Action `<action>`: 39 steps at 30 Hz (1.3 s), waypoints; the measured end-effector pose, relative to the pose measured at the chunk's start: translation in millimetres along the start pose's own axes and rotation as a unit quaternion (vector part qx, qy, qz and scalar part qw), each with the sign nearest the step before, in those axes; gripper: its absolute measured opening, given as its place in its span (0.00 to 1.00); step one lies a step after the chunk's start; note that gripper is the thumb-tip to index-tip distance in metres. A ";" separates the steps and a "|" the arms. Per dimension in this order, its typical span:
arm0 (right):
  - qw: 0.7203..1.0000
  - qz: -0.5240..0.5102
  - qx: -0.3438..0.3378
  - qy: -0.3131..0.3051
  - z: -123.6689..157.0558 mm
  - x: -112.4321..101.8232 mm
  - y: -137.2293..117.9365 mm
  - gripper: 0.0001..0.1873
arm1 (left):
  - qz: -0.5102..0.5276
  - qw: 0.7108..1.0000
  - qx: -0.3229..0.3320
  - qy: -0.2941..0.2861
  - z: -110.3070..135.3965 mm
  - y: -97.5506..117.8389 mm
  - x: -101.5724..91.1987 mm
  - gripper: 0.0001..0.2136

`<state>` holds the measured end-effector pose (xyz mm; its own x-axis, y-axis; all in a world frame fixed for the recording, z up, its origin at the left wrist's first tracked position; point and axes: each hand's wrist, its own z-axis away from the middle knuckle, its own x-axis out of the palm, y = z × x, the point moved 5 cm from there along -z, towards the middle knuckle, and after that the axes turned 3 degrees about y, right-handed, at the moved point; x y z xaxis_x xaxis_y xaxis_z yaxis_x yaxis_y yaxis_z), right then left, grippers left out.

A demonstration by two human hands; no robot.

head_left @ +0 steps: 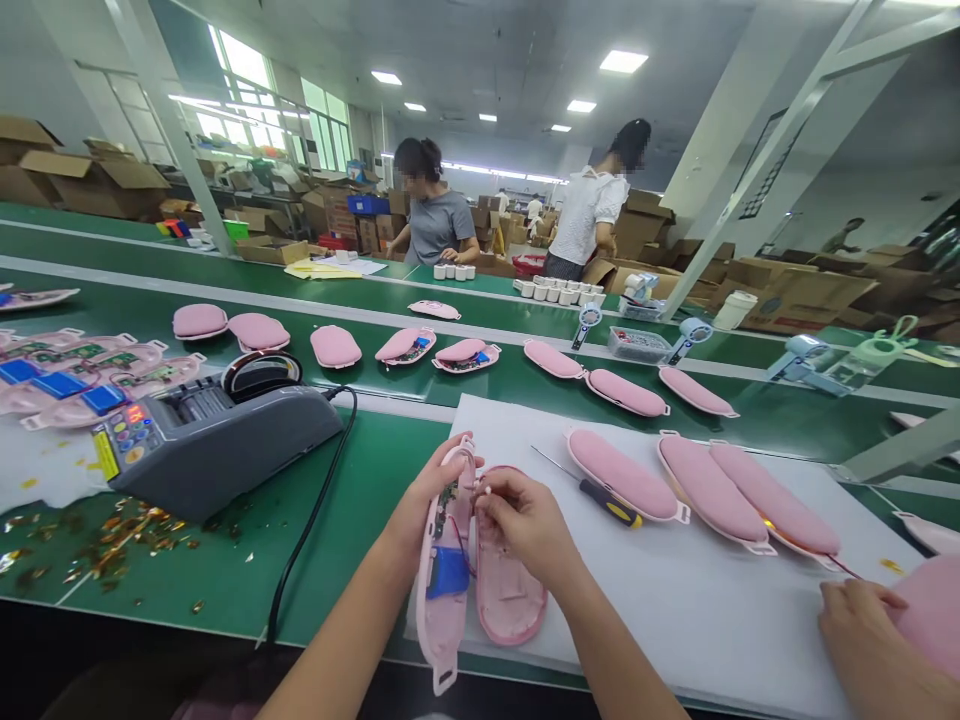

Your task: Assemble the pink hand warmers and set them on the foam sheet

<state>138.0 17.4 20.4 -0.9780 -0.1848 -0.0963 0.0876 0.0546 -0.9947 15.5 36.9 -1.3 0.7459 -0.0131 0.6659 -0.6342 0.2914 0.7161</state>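
My left hand (429,492) grips the upper end of a pink shell half (444,640), tilted on its edge. A green circuit board (448,492), a blue block (448,573) and a thin red wire lie in that half. Beside it, the other pink shell half (512,600) rests open on the white sheet, its hollow side up. Over the top of this second half, my right hand (536,520) has its thumb and forefinger closed at a small white piece (487,490). The fingers partly hide it, so its kind is unclear.
A screwdriver (611,503) and several closed pink cases (622,472) lie right on the white sheet (600,620). A grey tape dispenser (225,440) with a black cable stands left. At far right a co-worker's hand (874,640) is by another pink case. Two people stand across.
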 end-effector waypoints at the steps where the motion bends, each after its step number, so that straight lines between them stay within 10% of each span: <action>1: 1.000 0.007 -0.001 0.013 -1.5 0.0 0.0 0.06 | -0.011 1.000 0.012 0.008 -3.5 2.9 -3.1 0.30; 19: 0.971 0.168 0.038 -0.164 -21.3 5.7 -8.9 0.11 | -0.012 0.998 0.034 -0.045 -2.2 -8.7 1.5 0.30; 39: 0.968 0.181 0.053 -0.167 -19.2 -1.6 -10.6 0.12 | -0.120 0.989 0.039 -0.072 -3.0 -5.8 10.3 0.27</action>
<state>135.0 35.9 31.9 -0.7655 -0.4800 -0.4286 0.4500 0.0768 -0.8897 27.5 38.0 0.7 0.8438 -0.2100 0.4939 -0.4609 0.1881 0.8673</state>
